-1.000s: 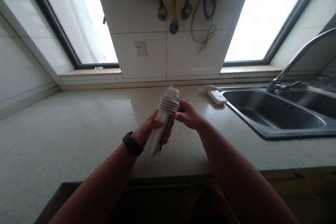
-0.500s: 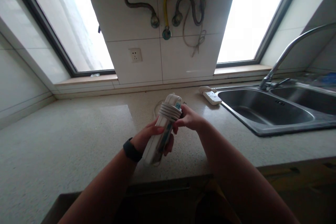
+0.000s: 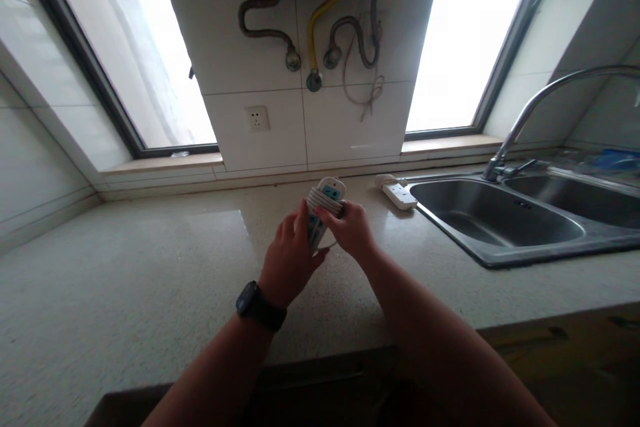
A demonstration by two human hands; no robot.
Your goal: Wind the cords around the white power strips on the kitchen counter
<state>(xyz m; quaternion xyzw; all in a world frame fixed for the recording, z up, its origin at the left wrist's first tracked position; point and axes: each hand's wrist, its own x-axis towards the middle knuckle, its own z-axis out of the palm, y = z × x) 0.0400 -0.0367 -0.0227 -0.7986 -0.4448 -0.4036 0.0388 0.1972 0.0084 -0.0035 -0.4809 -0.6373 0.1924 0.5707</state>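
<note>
A white power strip (image 3: 334, 183) with blue-green socket faces is held over the counter, its far end pointing away from me. Several turns of its white cord (image 3: 323, 201) wrap around it near that end. My left hand (image 3: 290, 257), with a black watch on the wrist, is closed around the strip's near part and hides much of it. On the strip's right side, my right hand (image 3: 353, 227) grips the wound cord, thumb across the turns. Something dark shows by the right fingers, too small to make out.
A second white power strip (image 3: 399, 195) with a bundled cord lies on the speckled counter (image 3: 150, 280), beside the double steel sink (image 3: 495, 220). A curved faucet (image 3: 520, 117) rises behind it. A wall outlet (image 3: 257, 119) and pipes (image 3: 313, 47) are on the tiled wall.
The power strip has turned so its socket face now shows upward. My left hand has rolled over onto its top, and my right thumb has come onto the cord. The view has tilted up slightly.
</note>
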